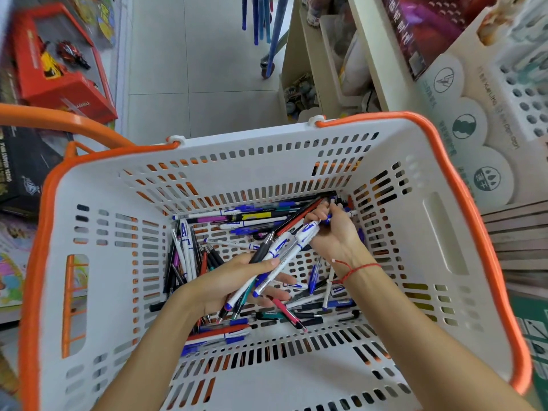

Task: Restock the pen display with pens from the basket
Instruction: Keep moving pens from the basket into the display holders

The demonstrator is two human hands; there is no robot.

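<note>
Your left hand is gripping a bundle of pens at frame centre; your right hand is pinching a pen inside the white basket, over loose pens littering its floor.

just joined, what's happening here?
A person is sorting through loose pens in a white basket with an orange rim. The left hand holds a bundle of several pens, mostly white with blue print. The right hand, with a red string at the wrist, reaches into the far right corner of the basket and pinches another pen there. Many loose pens lie on the basket floor. A white perforated display sits at upper right; nothing is going into it yet.
</note>
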